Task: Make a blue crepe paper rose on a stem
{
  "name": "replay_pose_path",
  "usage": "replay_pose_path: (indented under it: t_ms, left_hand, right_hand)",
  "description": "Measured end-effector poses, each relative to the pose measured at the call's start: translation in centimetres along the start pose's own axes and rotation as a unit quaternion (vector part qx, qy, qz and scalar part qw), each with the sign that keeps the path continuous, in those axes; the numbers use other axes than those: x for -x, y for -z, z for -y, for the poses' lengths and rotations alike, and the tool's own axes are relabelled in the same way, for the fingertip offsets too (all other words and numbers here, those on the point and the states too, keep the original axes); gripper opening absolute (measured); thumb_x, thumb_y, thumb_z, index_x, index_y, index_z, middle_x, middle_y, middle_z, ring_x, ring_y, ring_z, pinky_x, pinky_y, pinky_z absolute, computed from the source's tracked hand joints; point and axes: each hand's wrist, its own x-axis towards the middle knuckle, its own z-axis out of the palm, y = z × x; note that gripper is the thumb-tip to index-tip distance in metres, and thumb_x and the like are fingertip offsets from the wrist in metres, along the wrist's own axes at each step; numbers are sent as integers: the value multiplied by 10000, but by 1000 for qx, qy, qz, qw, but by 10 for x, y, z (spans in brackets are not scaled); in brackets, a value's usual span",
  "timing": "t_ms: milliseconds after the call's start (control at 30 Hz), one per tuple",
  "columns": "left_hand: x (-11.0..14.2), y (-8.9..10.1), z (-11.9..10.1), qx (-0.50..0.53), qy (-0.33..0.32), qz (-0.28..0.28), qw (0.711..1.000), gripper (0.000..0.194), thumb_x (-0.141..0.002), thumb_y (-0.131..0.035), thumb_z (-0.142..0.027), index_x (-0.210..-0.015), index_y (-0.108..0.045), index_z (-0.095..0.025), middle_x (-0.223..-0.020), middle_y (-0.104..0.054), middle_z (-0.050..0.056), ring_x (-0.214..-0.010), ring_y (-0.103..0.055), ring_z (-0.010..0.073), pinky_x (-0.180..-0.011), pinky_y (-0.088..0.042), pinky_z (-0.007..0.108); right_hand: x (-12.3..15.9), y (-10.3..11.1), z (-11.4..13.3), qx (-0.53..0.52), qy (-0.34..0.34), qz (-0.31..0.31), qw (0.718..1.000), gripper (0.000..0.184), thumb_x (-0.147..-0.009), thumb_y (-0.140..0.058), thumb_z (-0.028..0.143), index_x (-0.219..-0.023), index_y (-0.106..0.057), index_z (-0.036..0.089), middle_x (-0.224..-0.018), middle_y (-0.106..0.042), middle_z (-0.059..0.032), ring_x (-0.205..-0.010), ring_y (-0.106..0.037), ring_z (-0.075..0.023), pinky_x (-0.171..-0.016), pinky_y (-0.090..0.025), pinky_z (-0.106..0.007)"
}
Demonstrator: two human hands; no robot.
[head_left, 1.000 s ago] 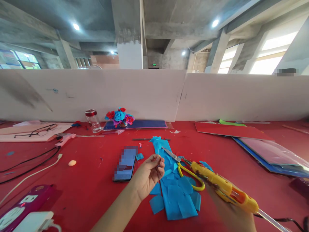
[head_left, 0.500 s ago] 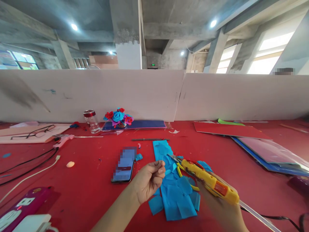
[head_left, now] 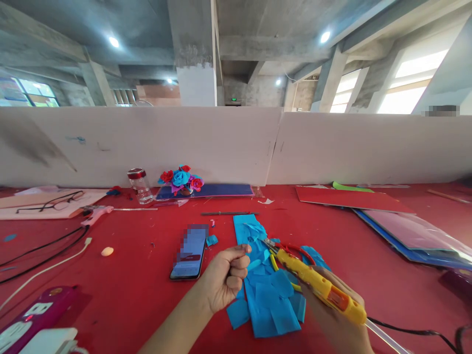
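Note:
My right hand [head_left: 334,305] is wrapped round a yellow hot glue gun [head_left: 313,275], with a clear glue stick [head_left: 387,337] running out of its back end. The gun's metal nozzle points left over a pile of cut blue paper pieces [head_left: 273,295]. My left hand [head_left: 228,278] is closed in a pinch just left of the nozzle, above the paper's edge. Whatever its fingertips hold, if anything, is too small to make out. Red-handled and yellow-handled tools, perhaps scissors [head_left: 308,250] and pliers [head_left: 273,263], lie partly hidden under the gun.
A phone [head_left: 190,253] lies left of the paper. Behind stand a paper flower bunch [head_left: 182,178] and a glass bottle [head_left: 140,187]. Folders [head_left: 413,236] lie at right. A power strip [head_left: 40,314], cables and a pink glue gun [head_left: 98,215] are at left. A white partition [head_left: 140,142] closes the back.
The glue gun in my right hand has shifted slightly right and down, its nozzle farther from my left fingertips. My left fingers have curled a little tighter.

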Motion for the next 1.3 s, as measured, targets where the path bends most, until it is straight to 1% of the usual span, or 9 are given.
replay_pose_path:
  t_ms: [133, 267, 333, 500, 633, 800, 1000, 1167, 1300]
  left_hand:
    - [-1, -7, 8, -130, -57, -57, 988, 60, -779, -519, -148, -747, -468, -148, -477, -183, -109, -352, -89, 9, -296, -14, 104]
    - [-1, -9, 11, -162, -45, -74, 983, 125, -737, -585, -189, -730, -465, -156, -468, -206, -114, -347, -89, 5, -298, -4, 113]
    - [-1, -9, 10, -151, -28, -69, 986, 132, -732, -592, -179, -726, -463, -153, -466, -187, -118, -346, -78, 3, -297, 2, 111]
    - [-1, -6, 5, -99, 13, -23, 995, 67, -787, -511, -140, -735, -470, -138, -477, -160, -114, -342, -71, 6, -283, -11, 100]
    - [0, -6, 5, -84, 27, -11, 996, 102, -816, -449, -112, -719, -467, -137, -482, -153, -109, -335, -66, 6, -276, -18, 98]
    - [0, -5, 5, -62, 40, 16, 997, 118, -824, -424, -101, -722, -474, -131, -488, -154, -103, -337, -67, 7, -271, -23, 95]
    - [-2, -2, 5, -54, 48, 11, 997, 110, -829, -428, -111, -735, -482, -131, -494, -143, -101, -326, -92, 11, -265, -36, 96]
    - [-2, -1, 2, -34, 69, 4, 997, 134, -840, -404, -116, -734, -485, -126, -506, -135, -96, -319, -124, 11, -269, -40, 90]
    - [-2, 1, 2, -12, 83, 17, 996, 141, -839, -394, -113, -730, -484, -121, -513, -137, -93, -323, -121, 11, -273, -39, 87]
  right_hand:
    - [-4, -1, 1, -8, 23, 8, 1000, 148, -677, -624, 279, -772, -629, 165, -718, -676, -66, -586, -659, -221, -547, -557, -285]
    - [-10, 0, 5, 15, 10, 41, 999, 163, -675, -624, 295, -782, -620, 172, -687, -669, -53, -525, -639, -190, -490, -545, -259]
    - [-11, 0, 6, 19, -4, 53, 998, 163, -674, -623, 307, -776, -614, 180, -673, -671, -47, -521, -635, -187, -485, -544, -257]
    - [-9, 0, 4, 16, -23, 36, 999, 210, -666, -617, 327, -798, -611, 164, -696, -684, -66, -547, -646, -199, -503, -549, -271]
    - [-9, -1, 6, 23, -24, 33, 999, 202, -645, -625, 338, -758, -616, 171, -621, -676, -51, -492, -628, -184, -464, -537, -253]
    - [-10, -2, 7, 19, -43, 28, 999, 239, -644, -618, 357, -781, -611, 161, -627, -682, -55, -496, -633, -196, -465, -539, -265]
    - [-12, -2, 12, 26, -54, 30, 998, 262, -623, -616, 372, -755, -624, 146, -598, -670, -61, -454, -612, -188, -413, -519, -255]
    - [-12, -3, 14, 8, -103, 28, 994, 281, -586, -625, 377, -737, -634, 141, -548, -665, -52, -431, -618, -203, -411, -530, -264]
    - [-10, -3, 9, -14, -138, 25, 990, 322, -550, -646, 377, -759, -635, 131, -579, -679, -60, -481, -641, -230, -456, -553, -291]
